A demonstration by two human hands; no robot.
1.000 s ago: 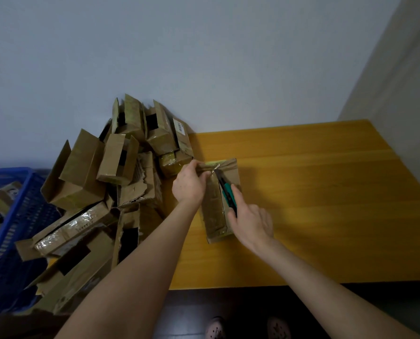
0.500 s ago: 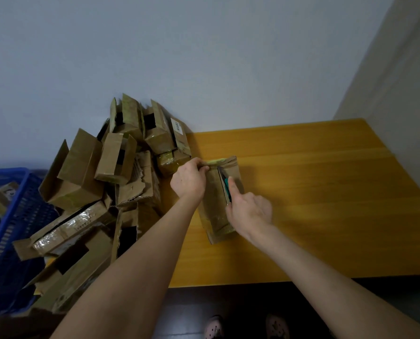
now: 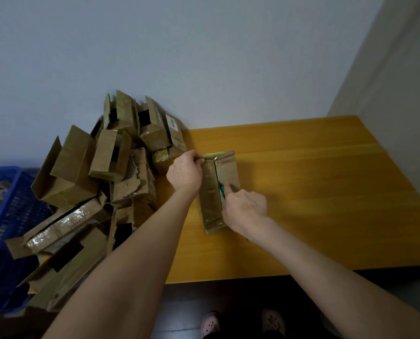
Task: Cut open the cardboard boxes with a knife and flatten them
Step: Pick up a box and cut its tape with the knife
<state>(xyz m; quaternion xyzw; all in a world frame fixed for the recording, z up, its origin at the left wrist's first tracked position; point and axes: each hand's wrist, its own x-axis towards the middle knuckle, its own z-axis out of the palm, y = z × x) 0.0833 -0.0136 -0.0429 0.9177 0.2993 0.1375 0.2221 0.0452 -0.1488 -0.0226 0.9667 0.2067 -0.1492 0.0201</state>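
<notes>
**Box on tabletop, knife at mid-seam**

Nearest: two pink perforated clogs (image 3: 210, 324) on the dark floor (image 3: 179, 302), below the front edge of the yellow wooden tabletop (image 3: 314, 228).

Right hand (image 3: 247, 209): fingers curled tight round a teal-handled knife (image 3: 221, 192). Only a sliver of handle shows past the fingers, and the blade is too small to make out. The knife sits on the centre seam of the box, roughly halfway along it.

Box (image 3: 210, 199): brown cardboard with glossy tape over it. It lies on the left part of the tabletop, long axis pointing away from the person. A dark line runs down the seam from the far end to the knife. The near end sticks out below the right hand.

Left hand (image 3: 184, 172): on the box's far left corner, fingers bent, thumb and fingertips pinching the edge there.

Just left of that hand, at the tabletop's left end: pile of boxes (image 3: 94, 179), heaped against the wall. Many have flaps open, some are torn, some taped. One at the top back carries a white barcode label (image 3: 172, 123).

Far left: blue plastic crate (image 3: 5, 216) with a slatted side and bits of cardboard inside.

Behind everything: plain pale wall (image 3: 204, 57), with a corner at the right.
</notes>
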